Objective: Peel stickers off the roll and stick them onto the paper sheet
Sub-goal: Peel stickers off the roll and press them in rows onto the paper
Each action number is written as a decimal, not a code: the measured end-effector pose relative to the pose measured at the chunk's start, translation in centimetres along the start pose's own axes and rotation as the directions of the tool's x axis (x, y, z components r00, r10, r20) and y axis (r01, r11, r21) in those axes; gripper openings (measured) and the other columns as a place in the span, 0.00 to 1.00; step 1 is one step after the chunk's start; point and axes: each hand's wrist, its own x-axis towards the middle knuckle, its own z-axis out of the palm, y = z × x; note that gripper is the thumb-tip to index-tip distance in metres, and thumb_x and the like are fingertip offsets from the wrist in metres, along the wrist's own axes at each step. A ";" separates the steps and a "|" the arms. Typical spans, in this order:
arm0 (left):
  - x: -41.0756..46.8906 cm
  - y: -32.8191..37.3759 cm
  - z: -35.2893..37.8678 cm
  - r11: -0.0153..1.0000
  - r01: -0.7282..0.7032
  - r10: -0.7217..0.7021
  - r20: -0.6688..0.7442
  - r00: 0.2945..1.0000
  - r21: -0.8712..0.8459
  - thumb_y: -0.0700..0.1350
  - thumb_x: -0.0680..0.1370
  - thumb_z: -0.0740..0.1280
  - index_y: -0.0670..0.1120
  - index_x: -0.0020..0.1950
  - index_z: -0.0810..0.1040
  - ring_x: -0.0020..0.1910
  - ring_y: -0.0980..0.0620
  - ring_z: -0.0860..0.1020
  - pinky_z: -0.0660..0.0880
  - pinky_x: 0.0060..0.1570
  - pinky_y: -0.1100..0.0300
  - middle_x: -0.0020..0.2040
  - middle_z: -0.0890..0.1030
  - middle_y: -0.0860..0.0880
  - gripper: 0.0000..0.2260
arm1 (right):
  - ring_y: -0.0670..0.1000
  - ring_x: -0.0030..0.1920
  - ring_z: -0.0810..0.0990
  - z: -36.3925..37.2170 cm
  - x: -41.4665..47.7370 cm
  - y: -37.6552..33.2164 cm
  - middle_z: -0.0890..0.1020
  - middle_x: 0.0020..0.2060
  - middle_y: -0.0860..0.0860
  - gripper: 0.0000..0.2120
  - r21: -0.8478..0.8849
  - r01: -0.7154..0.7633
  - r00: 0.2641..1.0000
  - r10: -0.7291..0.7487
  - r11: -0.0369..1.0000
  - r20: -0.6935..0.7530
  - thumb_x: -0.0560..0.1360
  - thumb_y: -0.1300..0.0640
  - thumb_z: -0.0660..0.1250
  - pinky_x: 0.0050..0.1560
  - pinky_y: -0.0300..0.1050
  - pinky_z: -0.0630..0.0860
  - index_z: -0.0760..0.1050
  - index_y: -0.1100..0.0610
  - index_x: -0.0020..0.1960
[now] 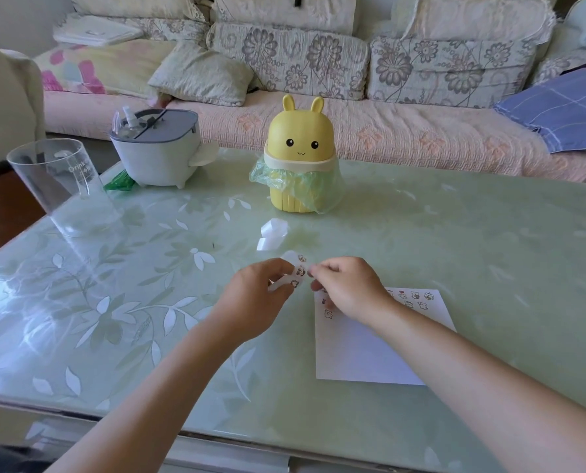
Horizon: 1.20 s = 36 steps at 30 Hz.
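Glossy glass table (421, 233) (matt paper sheet (363, 356))

- Tall clear plastic cup (56, 179), far left on pale green glass-topped table (421, 233): white printed word "Drink" on its wall, just below the rim, facing camera.
- Same cup: smaller 2nd line of white print directly under "Drink"; too small & blurred to read.
- Small cartoon stickers (416, 297) on white paper sheet (359, 353) & translucent sticker strip (298, 271): any txt on them too tiny to read.

A yellow bunny bin (300, 155), grey tissue box (155, 148) and clear cup (59, 179) stand on the green table (455, 233).
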 end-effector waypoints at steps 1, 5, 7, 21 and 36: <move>-0.1 0.1 0.0 1.000 0.014 -0.014 0.018 1.000 -0.026 0.47 0.77 0.69 0.57 0.51 0.77 0.37 0.60 0.75 0.68 0.34 0.72 0.41 0.79 0.59 0.05 | 0.49 0.31 0.76 -0.1 -0.1 -0.3 0.86 0.42 0.49 0.13 0.112 -0.017 1.000 0.016 0.994 0.005 0.79 0.50 0.64 0.33 0.39 0.71 0.82 0.57 0.44; -0.5 0.6 -0.3 0.995 0.024 -0.016 0.084 0.996 -0.094 0.45 0.77 0.68 0.60 0.49 0.75 0.35 0.64 0.75 0.68 0.32 0.74 0.39 0.78 0.58 0.09 | 0.49 0.31 0.77 -0.3 -0.3 -0.9 0.84 0.41 0.49 0.05 0.333 0.013 1.000 -0.010 0.943 -0.011 0.78 0.54 0.69 0.26 0.34 0.68 0.82 0.55 0.47; -0.7 0.6 -0.4 0.993 0.028 -0.015 0.118 0.993 -0.113 0.44 0.77 0.68 0.60 0.50 0.75 0.35 0.64 0.75 0.70 0.33 0.72 0.38 0.78 0.58 0.10 | 0.48 0.31 0.77 -0.4 -0.4 -0.9 0.83 0.38 0.48 0.03 0.355 0.024 1.000 -0.027 0.935 0.004 0.77 0.56 0.71 0.26 0.35 0.68 0.82 0.56 0.47; -0.4 1.9 -1.4 0.808 0.135 -0.203 -0.056 0.977 -0.574 0.46 0.77 0.70 0.45 0.45 0.82 0.35 0.53 0.71 0.67 0.34 0.61 0.38 0.79 0.39 0.06 | 0.46 0.30 0.79 -0.1 -0.8 -1.2 0.84 0.37 0.48 0.01 0.256 0.188 0.979 -0.202 0.948 0.032 0.74 0.58 0.74 0.34 0.35 0.75 0.82 0.53 0.46; -1.1 2.3 -1.7 0.820 0.168 -0.185 0.024 0.982 -0.547 0.44 0.77 0.69 0.52 0.39 0.82 0.32 0.54 0.68 0.63 0.28 0.67 0.36 0.74 0.47 0.08 | 0.52 0.30 0.75 0.0 -1.0 -1.2 0.82 0.39 0.40 0.07 0.013 0.505 0.853 -0.496 0.863 -0.162 0.74 0.56 0.74 0.36 0.45 0.78 0.84 0.44 0.48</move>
